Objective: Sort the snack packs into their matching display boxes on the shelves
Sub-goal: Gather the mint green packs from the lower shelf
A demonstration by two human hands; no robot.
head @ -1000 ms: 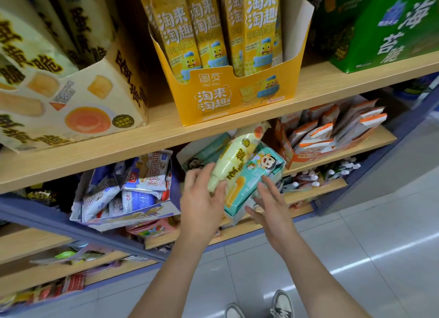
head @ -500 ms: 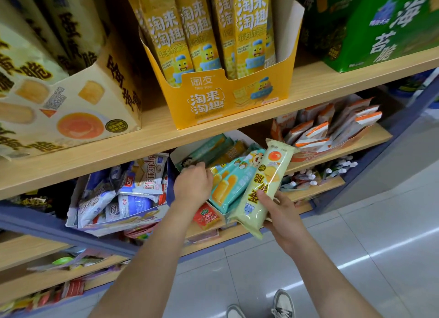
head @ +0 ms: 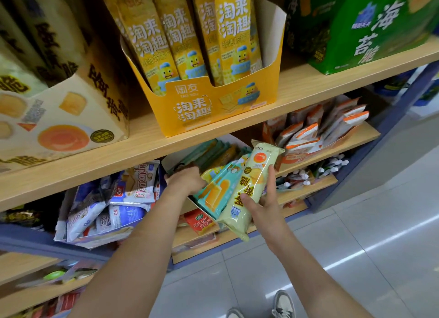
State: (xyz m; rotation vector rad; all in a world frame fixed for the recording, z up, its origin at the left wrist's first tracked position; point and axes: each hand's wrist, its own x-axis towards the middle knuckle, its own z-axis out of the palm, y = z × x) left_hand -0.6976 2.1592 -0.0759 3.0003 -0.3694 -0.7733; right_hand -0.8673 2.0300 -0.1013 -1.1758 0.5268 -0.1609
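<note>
Right grip (head: 266, 203) is closed round a pale-yellow pack (head: 251, 184) w/ an orange disc printed near its top. The thumb (head: 245, 197) lies across the front face low down and the fingers (head: 270, 177) run up the pack's right edge. Pack is tilted, top end up & to the right. Its bottom end pokes out past the front edge of the lower shelf (head: 292, 208), over the floor (head: 380, 246). Its left side overlaps the teal packs (head: 218, 191); touching or just in front, can't tell.

Left grip (head: 185, 182) is at the left side of the open box that holds the teal packs, under the top shelf (head: 308, 87). Back of the hand faces the camera, fingers curled inward, tips hidden. Can't tell whether it has hold of anything.

On the top shelf:
- Left end: cream box (head: 71, 118) w/ dark lettering & an orange disc on its front.
- Mid, at the front edge: yellow box (head: 213, 108) w/ tall yellow packs (head: 180, 32) standing upright in it.
- Right end: green box (head: 380, 32).

Below it:
- Blue-white packs (head: 114, 206) lie jumbled in a box just left of the left grip.
- Orange-white packs (head: 320, 132) lean in an orange box to the right, near the pale-yellow pack's top end.
- A red pack (head: 200, 222) lies under the teal packs, near the shelf's front edge.

A pair of shoes (head: 282, 304) shows at the bottom of the view.
</note>
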